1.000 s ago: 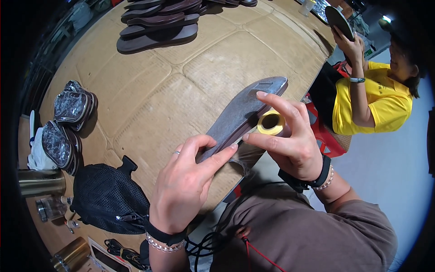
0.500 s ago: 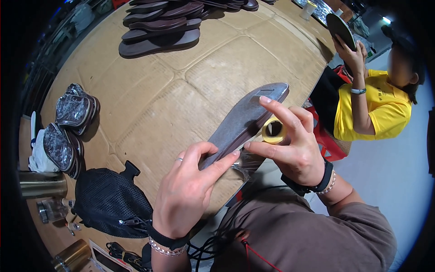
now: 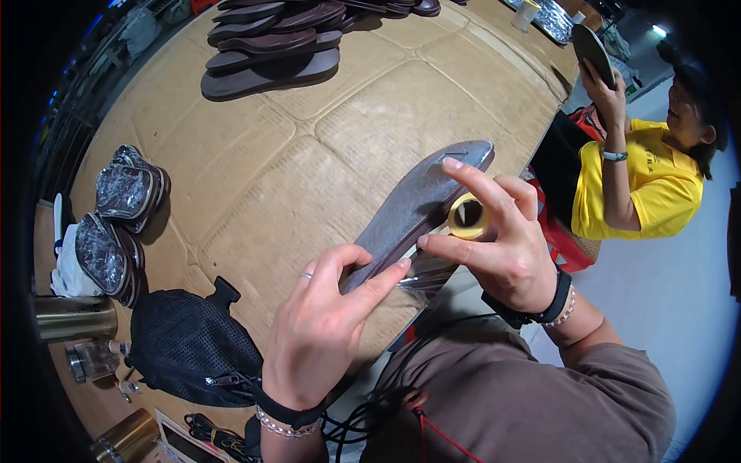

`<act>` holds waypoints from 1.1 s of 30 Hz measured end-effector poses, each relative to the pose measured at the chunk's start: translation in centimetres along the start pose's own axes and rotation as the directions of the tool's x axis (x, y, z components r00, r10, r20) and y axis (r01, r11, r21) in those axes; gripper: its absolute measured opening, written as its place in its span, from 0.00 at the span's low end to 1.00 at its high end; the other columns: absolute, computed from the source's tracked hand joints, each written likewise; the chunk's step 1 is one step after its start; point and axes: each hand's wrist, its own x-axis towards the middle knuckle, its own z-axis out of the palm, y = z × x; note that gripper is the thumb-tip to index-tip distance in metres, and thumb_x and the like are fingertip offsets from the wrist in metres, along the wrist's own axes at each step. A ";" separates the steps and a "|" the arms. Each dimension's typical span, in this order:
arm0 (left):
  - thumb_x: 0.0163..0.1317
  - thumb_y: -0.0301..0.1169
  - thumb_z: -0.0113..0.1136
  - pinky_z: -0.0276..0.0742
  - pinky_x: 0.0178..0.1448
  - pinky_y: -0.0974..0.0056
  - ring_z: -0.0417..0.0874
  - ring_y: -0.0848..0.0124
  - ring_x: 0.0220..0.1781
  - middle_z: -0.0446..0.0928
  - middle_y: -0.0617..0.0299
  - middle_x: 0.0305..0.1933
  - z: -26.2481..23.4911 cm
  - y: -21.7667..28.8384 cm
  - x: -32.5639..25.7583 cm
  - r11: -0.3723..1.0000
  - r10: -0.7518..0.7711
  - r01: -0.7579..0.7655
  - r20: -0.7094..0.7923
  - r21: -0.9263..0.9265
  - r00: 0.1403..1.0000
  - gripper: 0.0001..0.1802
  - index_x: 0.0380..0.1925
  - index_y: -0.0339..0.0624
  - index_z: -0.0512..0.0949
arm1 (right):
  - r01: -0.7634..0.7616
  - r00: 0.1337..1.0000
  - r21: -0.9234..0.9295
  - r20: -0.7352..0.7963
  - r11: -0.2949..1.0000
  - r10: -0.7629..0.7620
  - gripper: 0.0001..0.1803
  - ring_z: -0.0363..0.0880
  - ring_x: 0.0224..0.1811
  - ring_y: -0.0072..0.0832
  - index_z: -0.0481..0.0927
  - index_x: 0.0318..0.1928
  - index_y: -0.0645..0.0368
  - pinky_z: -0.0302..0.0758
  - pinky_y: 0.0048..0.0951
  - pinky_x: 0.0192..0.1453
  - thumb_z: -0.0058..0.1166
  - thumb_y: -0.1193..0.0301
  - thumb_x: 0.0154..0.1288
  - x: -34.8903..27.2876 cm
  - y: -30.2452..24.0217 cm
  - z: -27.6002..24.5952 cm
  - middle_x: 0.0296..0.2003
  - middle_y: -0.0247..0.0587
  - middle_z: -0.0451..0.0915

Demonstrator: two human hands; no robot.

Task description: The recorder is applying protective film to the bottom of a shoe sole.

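Note:
A shoe sole (image 3: 403,202), grey on its upper face and brown along its edge, lies slanted over the table. My left hand (image 3: 318,328) pinches its near end, fingers on top and thumb at the brown edge. Across from it, my right hand (image 3: 502,224) curls about a roll of clear film (image 3: 468,217) with a yellow core, whose far part is hidden. Its index fingertip meets the sole's upper face, and its thumb tip is by the edge. Loose clear film (image 3: 423,276) hangs below the thumbs, beside the sole.
Brown soles (image 3: 270,73) are stacked at the back. Film-wrapped pieces (image 3: 108,255) sit at left, near a black mesh bag (image 3: 193,347) and metal cylinders (image 3: 76,318). Black cables (image 3: 359,420) hang by my body. At right, a person in yellow (image 3: 641,189) holds up another sole (image 3: 593,55).
My hands and the sole stay almost in place, while the roll's end has tilted slightly. The person at right has shifted a little rightward with the raised sole.

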 end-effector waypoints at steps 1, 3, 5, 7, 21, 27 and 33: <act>0.61 0.12 0.62 0.85 0.55 0.58 0.86 0.56 0.51 0.79 0.50 0.52 0.0 0.0 0.0 1.000 0.011 -0.011 -0.007 0.011 1.000 0.28 0.58 0.49 0.89 | 0.005 1.000 -0.002 -0.002 1.000 -0.005 0.21 0.70 0.62 0.43 0.94 0.47 0.33 0.68 0.39 0.67 0.71 0.73 0.53 0.1 0.1 0.0 0.76 0.47 0.71; 0.61 0.13 0.63 0.84 0.55 0.59 0.86 0.56 0.51 0.79 0.50 0.52 -0.1 0.1 0.0 1.000 0.004 -0.004 -0.006 0.016 1.000 0.27 0.58 0.49 0.89 | 0.011 1.000 -0.004 -0.004 1.000 -0.011 0.21 0.70 0.62 0.43 0.94 0.47 0.33 0.68 0.39 0.67 0.71 0.73 0.53 0.1 0.2 0.0 0.75 0.47 0.72; 0.61 0.13 0.63 0.84 0.54 0.59 0.86 0.56 0.50 0.79 0.50 0.52 -0.1 0.1 0.0 1.000 -0.004 0.004 -0.005 0.021 1.000 0.27 0.58 0.49 0.89 | 0.025 1.000 -0.015 -0.007 1.000 -0.025 0.21 0.71 0.62 0.42 0.94 0.47 0.33 0.67 0.39 0.67 0.71 0.72 0.53 0.2 0.4 0.0 0.75 0.47 0.72; 0.61 0.13 0.63 0.84 0.53 0.59 0.86 0.56 0.50 0.79 0.50 0.51 -0.1 0.2 0.0 0.999 0.007 -0.007 -0.007 0.040 1.000 0.27 0.58 0.49 0.89 | 0.057 0.998 -0.017 -0.025 0.998 -0.057 0.20 0.71 0.61 0.43 0.93 0.46 0.37 0.72 0.37 0.64 0.68 0.73 0.53 0.3 0.7 -0.1 0.75 0.47 0.72; 0.61 0.14 0.63 0.85 0.54 0.58 0.86 0.56 0.50 0.79 0.50 0.51 0.0 -0.1 0.0 0.999 0.012 -0.011 -0.003 0.044 1.000 0.26 0.58 0.49 0.89 | 0.189 0.967 -0.121 -0.152 0.975 -0.206 0.20 0.71 0.58 0.40 0.92 0.45 0.44 0.76 0.33 0.60 0.65 0.70 0.47 0.0 1.3 0.2 0.73 0.45 0.75; 0.61 0.14 0.63 0.85 0.53 0.58 0.86 0.56 0.49 0.79 0.49 0.52 0.1 -0.3 -0.2 0.999 0.026 -0.026 -0.010 0.030 1.000 0.27 0.58 0.49 0.89 | 0.179 0.970 -0.102 -0.148 0.979 -0.192 0.20 0.71 0.58 0.39 0.92 0.45 0.44 0.78 0.31 0.57 0.66 0.70 0.48 0.1 1.5 0.7 0.73 0.45 0.75; 0.62 0.15 0.63 0.85 0.52 0.59 0.86 0.57 0.48 0.79 0.50 0.51 0.1 -0.2 -0.1 0.999 0.018 -0.018 -0.014 0.031 1.000 0.26 0.57 0.49 0.89 | 0.162 0.976 -0.085 -0.136 0.983 -0.173 0.19 0.71 0.58 0.39 0.92 0.45 0.44 0.79 0.31 0.56 0.67 0.70 0.50 0.1 1.7 0.9 0.73 0.45 0.75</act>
